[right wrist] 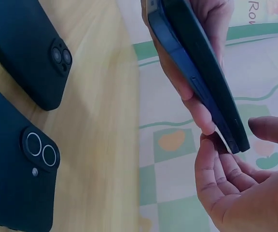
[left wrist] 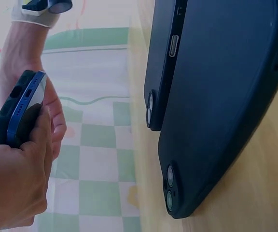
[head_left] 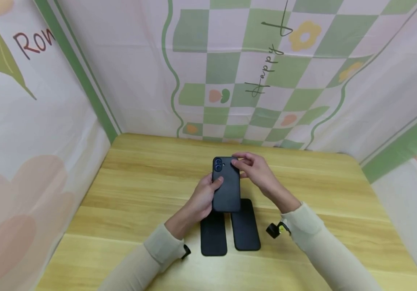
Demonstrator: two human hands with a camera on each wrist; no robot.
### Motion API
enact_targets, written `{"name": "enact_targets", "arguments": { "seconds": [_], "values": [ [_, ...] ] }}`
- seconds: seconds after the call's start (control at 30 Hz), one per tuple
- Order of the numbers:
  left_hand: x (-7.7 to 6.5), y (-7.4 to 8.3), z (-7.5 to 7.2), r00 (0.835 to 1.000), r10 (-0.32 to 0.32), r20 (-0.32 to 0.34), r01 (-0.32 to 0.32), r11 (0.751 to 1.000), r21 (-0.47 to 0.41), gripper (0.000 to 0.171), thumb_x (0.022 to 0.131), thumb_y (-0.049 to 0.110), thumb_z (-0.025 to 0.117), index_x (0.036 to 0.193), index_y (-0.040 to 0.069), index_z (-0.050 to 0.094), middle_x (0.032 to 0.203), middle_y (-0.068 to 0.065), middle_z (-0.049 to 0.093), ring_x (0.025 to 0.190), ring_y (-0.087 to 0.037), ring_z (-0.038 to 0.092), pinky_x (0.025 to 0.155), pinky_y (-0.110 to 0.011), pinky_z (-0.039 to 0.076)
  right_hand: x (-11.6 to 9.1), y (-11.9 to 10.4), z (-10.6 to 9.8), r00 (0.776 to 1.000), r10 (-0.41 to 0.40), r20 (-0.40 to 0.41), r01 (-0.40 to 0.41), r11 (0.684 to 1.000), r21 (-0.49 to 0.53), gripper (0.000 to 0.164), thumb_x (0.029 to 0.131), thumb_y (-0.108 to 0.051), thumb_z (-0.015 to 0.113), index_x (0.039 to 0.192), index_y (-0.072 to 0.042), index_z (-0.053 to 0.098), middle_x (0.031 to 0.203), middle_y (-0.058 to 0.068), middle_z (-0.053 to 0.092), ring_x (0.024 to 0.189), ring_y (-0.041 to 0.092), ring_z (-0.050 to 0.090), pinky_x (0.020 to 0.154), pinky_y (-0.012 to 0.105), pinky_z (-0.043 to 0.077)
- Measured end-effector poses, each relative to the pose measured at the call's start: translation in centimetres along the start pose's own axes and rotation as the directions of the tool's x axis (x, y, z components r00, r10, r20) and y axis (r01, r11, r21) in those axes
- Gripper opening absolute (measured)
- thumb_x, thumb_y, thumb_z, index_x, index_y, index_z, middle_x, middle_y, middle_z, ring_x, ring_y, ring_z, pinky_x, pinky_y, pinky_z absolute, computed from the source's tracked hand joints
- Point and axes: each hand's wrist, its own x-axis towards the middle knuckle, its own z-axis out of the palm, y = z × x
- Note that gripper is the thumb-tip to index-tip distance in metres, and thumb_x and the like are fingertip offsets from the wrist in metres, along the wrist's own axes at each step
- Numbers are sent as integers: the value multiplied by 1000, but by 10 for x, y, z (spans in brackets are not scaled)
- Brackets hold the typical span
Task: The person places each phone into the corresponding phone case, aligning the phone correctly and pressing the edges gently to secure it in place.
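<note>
My left hand (head_left: 204, 196) grips a blue phone (right wrist: 180, 53) with a black phone case (head_left: 227, 194) over its back, thumb on the case and fingers on the screen side. In the left wrist view the case stands a little apart from the phone at the port end. My right hand (head_left: 257, 171) is at the upper right corner of the case, thumb on the back side and fingers (right wrist: 221, 169) curled under the corner. Just below, two black-cased phones lie back up on the table: a left one (head_left: 213, 236) and a right one (head_left: 245, 226).
The wooden table (head_left: 139, 182) has a printed cloth backdrop (head_left: 139, 81) behind it and on both sides. A small black wrist camera (head_left: 273, 230) hangs by the right sleeve, and another (head_left: 186, 251) by the left sleeve.
</note>
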Motion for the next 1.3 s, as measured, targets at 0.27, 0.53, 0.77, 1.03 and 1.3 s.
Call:
{"name": "enact_targets", "arguments": {
  "seconds": [0.27,0.53,0.77,1.03,1.3],
  "values": [
    [-3,0,2,1000,-12,16,11,999,37,43,115,10,40,157,-2,39,149,-23,57,137,-33,58,110,-44,53,6,-6,0,1000,18,9,-18,1000,-20,34,108,-25,63,129,-1,72,122,13,73,89,13,67,75,29,61],
    [-3,-1,3,999,-41,29,39,997,62,43,115,8,42,157,-1,38,148,-22,59,136,-32,59,110,-44,53,11,-9,1,1000,13,16,-12,998,-68,32,106,-29,67,117,-2,79,123,9,77,94,11,70,72,22,56],
    [-4,0,3,999,-43,23,41,996,73,44,114,7,43,157,1,39,147,-22,60,135,-33,60,108,-45,54,12,-8,2,1000,-2,15,4,997,-73,30,104,-27,70,113,0,80,114,8,79,90,12,68,70,22,53],
    [-6,-1,3,999,-33,36,30,998,60,45,113,4,44,158,1,40,144,-24,61,132,-34,62,106,-46,56,11,-6,2,999,2,33,-1,1000,-27,31,103,-23,72,118,5,77,110,10,79,88,10,68,71,21,55],
    [-7,-2,2,999,-42,15,41,996,84,43,113,6,46,156,1,42,140,-23,64,126,-33,66,102,-45,59,7,-2,-3,998,53,42,-55,997,52,33,101,-21,74,119,7,75,96,1,78,76,11,72,70,26,62]
  ]
}}
